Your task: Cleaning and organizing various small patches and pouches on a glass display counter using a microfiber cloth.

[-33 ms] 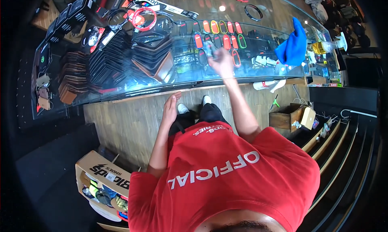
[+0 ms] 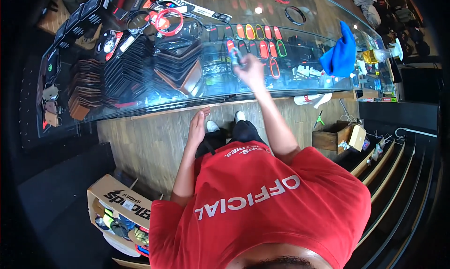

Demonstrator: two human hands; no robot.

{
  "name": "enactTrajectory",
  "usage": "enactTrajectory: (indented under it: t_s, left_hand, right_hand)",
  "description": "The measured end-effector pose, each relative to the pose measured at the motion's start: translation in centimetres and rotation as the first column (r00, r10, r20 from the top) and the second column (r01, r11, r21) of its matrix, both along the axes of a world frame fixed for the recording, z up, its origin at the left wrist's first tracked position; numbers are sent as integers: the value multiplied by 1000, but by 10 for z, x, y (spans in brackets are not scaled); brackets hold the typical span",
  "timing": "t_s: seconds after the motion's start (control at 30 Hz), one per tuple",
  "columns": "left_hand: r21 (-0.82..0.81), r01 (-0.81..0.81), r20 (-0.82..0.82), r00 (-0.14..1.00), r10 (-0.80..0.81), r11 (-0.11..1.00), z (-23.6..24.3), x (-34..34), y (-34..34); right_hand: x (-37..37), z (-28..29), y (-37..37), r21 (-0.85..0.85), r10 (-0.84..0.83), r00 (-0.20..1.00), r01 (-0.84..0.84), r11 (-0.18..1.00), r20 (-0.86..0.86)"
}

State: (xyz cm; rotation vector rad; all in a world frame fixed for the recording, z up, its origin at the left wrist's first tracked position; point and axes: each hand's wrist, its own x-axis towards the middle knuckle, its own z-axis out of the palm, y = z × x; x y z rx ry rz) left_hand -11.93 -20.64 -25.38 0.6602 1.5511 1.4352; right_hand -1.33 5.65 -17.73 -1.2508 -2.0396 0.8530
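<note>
A: Nearest first: how do the hands stand?

B: The left hand (image 2: 198, 127), left of centre in the frame, hangs short of the desk (image 2: 281, 85), fingers straight and close together, with nothing visible in them. Higher, above centre, the right hand (image 2: 251, 73) is narrow, apparently pinching a small grey-blue item (image 2: 235, 57).

A: Where is that item, exactly?

B: At the right hand's fingertips, over the glass. Blur hides its outline; I can't tell whether it touches what lies beneath.

A: How would it handle?

B: Light, I'd judge, given its size and one-handed pinch. Its pale sheen may mean a slippery surface. Stiff or soft, I can't tell. I'd hold it around the middle, thumb opposing fingers, squeezing gently.

A: And beyond?

B: Tagged bands (image 2: 264, 49) in rows, upper centre, some orange, some dark.
</note>
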Motion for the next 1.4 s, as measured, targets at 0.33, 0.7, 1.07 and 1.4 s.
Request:
enactTrajectory:
  t_s: [0.33, 0.7, 1.07, 1.4]
  left_hand:
    - [-59, 44, -32, 998, -46, 997, 13, -15, -14]
    - [-99, -21, 2, 1000, 21, 995, 12, -22, -29]
    - [-119, -131, 12, 991, 133, 984, 13, -16, -62]
    - [-143, 11, 1, 1000, -11, 990, 27, -17, -54]
  right_hand:
    - [-97, -39, 18, 37, -33, 915, 20, 999, 403]
    - [-130, -9, 53, 323, -94, 962, 7, 946, 257]
    - [-174, -63, 98, 205, 27, 910, -122, 971, 414]
    - [-158, -69, 112, 430, -54, 963, -68, 900, 266]
